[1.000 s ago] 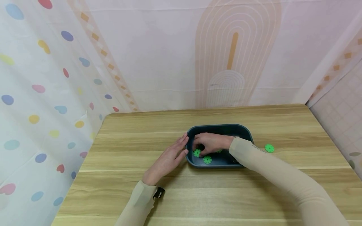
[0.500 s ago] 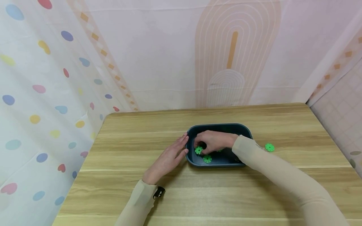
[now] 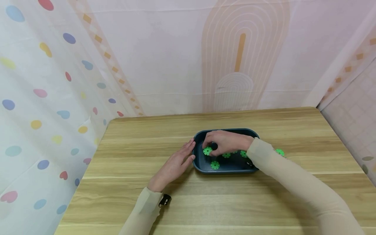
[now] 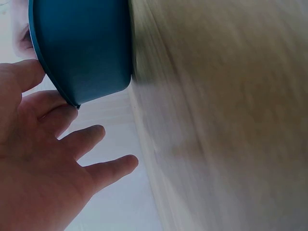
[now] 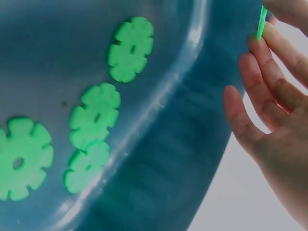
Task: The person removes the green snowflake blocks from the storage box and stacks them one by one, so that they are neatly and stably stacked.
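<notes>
A dark blue-green tray (image 3: 229, 172) stands on the wooden table. My right hand (image 3: 224, 141) is over its left part, pinching a green notched disc (image 3: 207, 150) between thumb and fingertips. In the right wrist view that disc (image 5: 261, 21) appears edge-on. More green discs lie flat on the tray floor, such as a near one (image 3: 215, 165) and a middle one (image 3: 226, 155); two overlap. My left hand (image 3: 173, 166) rests against the tray's left end with fingers extended. The left wrist view has the thumb and some fingertips at the rim, other fingers spread away.
Another green disc (image 3: 279, 152) lies on the table to the right of the tray, partly covered by my right sleeve. A patterned curtain (image 3: 170, 58) hangs behind the wooden table (image 3: 141, 143).
My right hand has risen slightly and moved right, lifting the pinched disc from the tray floor. More discs beneath it have come into sight. The left hand stays in place.
</notes>
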Tool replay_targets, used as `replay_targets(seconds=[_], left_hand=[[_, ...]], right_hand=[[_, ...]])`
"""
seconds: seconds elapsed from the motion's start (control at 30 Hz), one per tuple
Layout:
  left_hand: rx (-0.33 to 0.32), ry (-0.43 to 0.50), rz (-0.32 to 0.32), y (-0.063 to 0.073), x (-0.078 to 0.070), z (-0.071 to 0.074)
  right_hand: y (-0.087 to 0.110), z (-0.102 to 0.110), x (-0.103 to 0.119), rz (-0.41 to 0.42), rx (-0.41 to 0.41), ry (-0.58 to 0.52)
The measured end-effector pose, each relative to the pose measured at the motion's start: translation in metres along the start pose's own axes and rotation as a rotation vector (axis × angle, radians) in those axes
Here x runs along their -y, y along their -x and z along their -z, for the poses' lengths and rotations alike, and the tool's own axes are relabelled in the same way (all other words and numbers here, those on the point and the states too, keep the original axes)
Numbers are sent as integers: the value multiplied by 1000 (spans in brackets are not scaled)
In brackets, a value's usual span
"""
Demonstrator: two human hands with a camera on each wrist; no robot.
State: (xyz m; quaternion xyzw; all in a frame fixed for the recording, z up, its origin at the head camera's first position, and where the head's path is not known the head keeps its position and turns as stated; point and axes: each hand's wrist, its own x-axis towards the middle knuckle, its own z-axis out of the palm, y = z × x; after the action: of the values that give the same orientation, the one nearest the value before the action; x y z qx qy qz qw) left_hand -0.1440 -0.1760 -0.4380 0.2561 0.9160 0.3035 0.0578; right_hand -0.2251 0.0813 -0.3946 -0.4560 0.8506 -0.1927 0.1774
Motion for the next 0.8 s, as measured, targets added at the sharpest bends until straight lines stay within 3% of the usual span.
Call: replay_targets(seconds=[0.8], left_hand=[[-15, -22, -13, 0, -2, -1]], right_hand=[[35, 30, 12, 6, -168, -87]])
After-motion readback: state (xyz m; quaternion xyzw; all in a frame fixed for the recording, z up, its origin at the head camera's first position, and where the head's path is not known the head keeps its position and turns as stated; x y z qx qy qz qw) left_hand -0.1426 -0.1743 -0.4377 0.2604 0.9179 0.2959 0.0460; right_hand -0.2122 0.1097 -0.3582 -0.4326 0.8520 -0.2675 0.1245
